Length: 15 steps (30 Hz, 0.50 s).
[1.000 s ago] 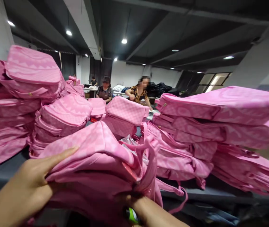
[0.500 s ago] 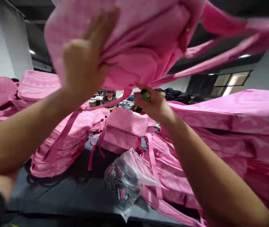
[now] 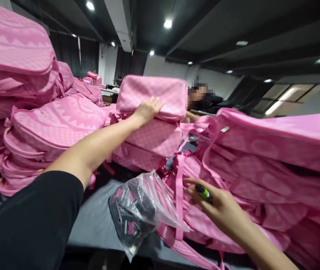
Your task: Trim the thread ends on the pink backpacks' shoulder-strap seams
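Observation:
My left hand (image 3: 148,110) reaches out, its fingers stretched flat against the front of a pink backpack (image 3: 160,92) that lies on top of another pink checked backpack (image 3: 151,138). Lower down, my right hand (image 3: 215,198) curls around a small green tool with a black end (image 3: 204,193); the rest of it is hidden in the palm. That hand hovers by a pink strap (image 3: 179,195) and the backpacks on the right. A clear plastic bag (image 3: 137,210) holding black and pink pieces lies on the table in front of me.
Piled pink backpacks (image 3: 55,123) stand on the left, and a tall stack (image 3: 284,161) fills the right. The dark grey tabletop (image 3: 92,221) shows along the front. People are partly visible behind the piles.
The backpack I held up has moved forward and down onto the middle pile. My right hand has left it and come lower, still with the green tool.

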Each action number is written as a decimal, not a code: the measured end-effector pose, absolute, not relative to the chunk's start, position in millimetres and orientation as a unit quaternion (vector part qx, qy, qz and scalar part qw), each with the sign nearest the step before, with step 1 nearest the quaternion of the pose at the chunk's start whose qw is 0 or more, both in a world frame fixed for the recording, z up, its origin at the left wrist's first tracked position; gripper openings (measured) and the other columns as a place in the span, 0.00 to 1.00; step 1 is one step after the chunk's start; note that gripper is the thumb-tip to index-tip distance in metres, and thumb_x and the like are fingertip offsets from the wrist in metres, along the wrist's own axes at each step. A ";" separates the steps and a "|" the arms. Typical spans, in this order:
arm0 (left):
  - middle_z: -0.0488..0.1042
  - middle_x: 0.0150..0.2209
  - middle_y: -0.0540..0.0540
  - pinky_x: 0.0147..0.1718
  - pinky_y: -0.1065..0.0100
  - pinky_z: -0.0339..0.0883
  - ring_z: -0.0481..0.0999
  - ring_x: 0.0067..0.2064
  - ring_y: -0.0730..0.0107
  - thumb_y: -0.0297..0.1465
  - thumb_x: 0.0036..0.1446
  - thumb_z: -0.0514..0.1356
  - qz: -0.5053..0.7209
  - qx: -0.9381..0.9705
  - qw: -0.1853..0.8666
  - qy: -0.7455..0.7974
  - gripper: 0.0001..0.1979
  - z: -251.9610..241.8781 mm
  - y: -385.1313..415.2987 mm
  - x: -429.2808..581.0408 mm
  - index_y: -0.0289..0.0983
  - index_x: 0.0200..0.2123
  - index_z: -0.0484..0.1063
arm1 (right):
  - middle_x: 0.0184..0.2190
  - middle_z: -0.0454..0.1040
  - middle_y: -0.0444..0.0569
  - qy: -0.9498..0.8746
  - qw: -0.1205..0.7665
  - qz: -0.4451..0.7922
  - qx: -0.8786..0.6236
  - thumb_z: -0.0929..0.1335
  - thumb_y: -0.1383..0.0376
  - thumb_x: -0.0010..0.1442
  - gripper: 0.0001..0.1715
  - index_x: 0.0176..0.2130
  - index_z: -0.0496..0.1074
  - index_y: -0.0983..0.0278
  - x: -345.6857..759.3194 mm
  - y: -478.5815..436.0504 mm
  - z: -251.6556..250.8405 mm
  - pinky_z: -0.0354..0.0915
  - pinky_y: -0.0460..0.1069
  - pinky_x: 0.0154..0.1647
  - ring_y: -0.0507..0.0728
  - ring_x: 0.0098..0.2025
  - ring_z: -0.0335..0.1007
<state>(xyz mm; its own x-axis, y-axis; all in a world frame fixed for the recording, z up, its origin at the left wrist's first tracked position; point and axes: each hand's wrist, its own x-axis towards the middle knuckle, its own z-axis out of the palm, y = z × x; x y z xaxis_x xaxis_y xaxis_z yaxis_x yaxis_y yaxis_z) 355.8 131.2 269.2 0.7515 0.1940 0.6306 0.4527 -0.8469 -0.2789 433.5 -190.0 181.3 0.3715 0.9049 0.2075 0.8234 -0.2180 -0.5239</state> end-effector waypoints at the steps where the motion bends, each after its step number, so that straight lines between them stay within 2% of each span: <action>1: 0.61 0.68 0.31 0.57 0.55 0.67 0.66 0.65 0.54 0.21 0.71 0.40 -0.298 -0.913 0.216 -0.176 0.26 271.0 133.5 352.3 0.31 0.69 0.58 | 0.31 0.82 0.54 -0.550 0.300 0.078 -0.775 0.65 0.52 0.60 0.24 0.49 0.77 0.64 435.2 -186.4 177.7 0.72 0.51 0.31 0.61 0.30 0.80; 4: 0.58 0.70 0.33 0.60 0.54 0.65 0.61 0.69 0.52 0.21 0.72 0.38 -0.276 -0.921 0.224 -0.161 0.27 279.6 130.5 346.8 0.33 0.70 0.56 | 0.30 0.81 0.53 -0.549 0.328 0.074 -0.765 0.65 0.52 0.61 0.25 0.49 0.77 0.65 429.5 -172.8 169.8 0.71 0.51 0.31 0.60 0.29 0.79; 7: 0.59 0.69 0.30 0.60 0.51 0.66 0.62 0.69 0.48 0.20 0.70 0.40 -0.274 -0.923 0.225 -0.151 0.27 281.8 123.2 347.7 0.30 0.69 0.58 | 0.32 0.81 0.53 -0.571 0.331 0.078 -0.747 0.64 0.54 0.62 0.24 0.49 0.77 0.65 415.3 -164.7 164.6 0.70 0.50 0.34 0.59 0.31 0.78; 15: 0.60 0.69 0.28 0.62 0.47 0.64 0.62 0.70 0.49 0.19 0.69 0.43 -0.337 -0.911 0.206 -0.115 0.27 269.0 135.2 358.8 0.30 0.69 0.59 | 0.30 0.81 0.53 -0.553 0.288 0.101 -0.775 0.63 0.54 0.63 0.25 0.50 0.77 0.66 407.1 -177.6 150.6 0.69 0.51 0.34 0.59 0.30 0.78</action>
<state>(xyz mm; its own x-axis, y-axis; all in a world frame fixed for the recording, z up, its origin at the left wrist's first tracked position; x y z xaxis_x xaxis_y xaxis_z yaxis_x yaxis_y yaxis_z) 358.8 135.2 269.0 0.7457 0.0711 0.6625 0.3493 -0.8885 -0.2978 407.1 -177.6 150.6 0.3676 0.9158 0.1618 0.7989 -0.2219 -0.5591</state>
